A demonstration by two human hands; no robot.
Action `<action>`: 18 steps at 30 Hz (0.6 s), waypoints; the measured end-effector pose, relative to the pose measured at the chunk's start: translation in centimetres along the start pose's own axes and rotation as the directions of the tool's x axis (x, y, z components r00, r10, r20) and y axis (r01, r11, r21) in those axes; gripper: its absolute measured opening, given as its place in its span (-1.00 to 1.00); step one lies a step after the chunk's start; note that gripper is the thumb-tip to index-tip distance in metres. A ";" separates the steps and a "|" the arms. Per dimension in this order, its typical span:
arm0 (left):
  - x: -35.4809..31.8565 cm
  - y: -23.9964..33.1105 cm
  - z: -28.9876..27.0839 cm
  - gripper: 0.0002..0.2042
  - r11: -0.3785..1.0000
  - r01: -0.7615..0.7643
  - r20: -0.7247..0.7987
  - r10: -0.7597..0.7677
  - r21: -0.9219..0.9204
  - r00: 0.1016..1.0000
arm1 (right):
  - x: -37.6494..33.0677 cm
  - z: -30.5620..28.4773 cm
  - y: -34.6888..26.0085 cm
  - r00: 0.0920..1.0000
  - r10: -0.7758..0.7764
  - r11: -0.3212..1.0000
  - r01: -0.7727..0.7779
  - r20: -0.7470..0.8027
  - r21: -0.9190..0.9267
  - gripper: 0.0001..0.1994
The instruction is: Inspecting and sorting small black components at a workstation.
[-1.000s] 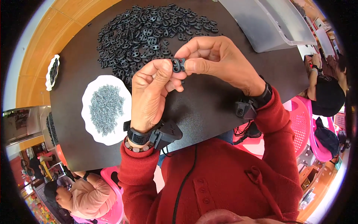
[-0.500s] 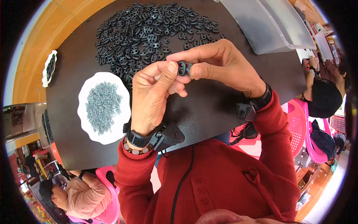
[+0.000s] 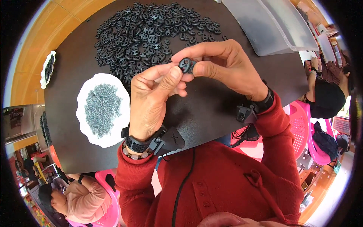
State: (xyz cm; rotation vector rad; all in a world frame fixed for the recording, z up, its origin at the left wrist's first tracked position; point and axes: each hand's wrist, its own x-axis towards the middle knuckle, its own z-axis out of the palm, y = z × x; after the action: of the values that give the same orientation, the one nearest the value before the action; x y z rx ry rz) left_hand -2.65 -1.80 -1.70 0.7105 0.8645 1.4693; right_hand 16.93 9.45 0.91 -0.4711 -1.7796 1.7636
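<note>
Above the dark round table (image 3: 211, 109), both hands pinch one small black two-hole plastic piece (image 3: 186, 64) between them: the left hand (image 3: 151, 102) closes thumb and forefinger on its left side, the right hand (image 3: 223, 68) grips its right end with thumb and forefinger. Beyond lies a heap of black pieces (image 3: 151, 34); left sits a white plate of grey screws (image 3: 103, 109); a clear bin (image 3: 272, 26) stands far right

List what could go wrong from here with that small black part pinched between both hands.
1. The black part is held only by fingertips of the left hand and right hand, so it might slip into the pile below.
2. The screws sit heaped on a flat white plate; a left forearm sweep could scatter them.
</note>
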 end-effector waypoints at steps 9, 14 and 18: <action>-0.2 0.2 -0.2 -0.80 0.991 0.058 -0.025 -0.061 -0.121 0.998 | -0.1 0.9 1.1 0.979 -0.193 0.967 0.178 -0.062 -0.184 -0.65; -0.4 0.1 0.0 -0.80 0.991 0.063 -0.071 -0.072 -0.120 0.995 | 0.1 0.7 1.4 0.932 -0.363 0.829 0.320 -0.007 -0.459 -0.66; -0.5 0.2 -0.1 -0.79 0.989 0.083 -0.080 -0.092 -0.121 0.993 | 0.2 0.7 1.3 0.923 -0.385 0.816 0.339 -0.003 -0.469 -0.67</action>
State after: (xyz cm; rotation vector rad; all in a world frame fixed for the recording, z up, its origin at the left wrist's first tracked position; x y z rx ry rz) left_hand -2.80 -2.26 -1.57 0.5196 0.8559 1.4670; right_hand 16.19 9.13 -0.29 -0.3616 -2.0575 1.0336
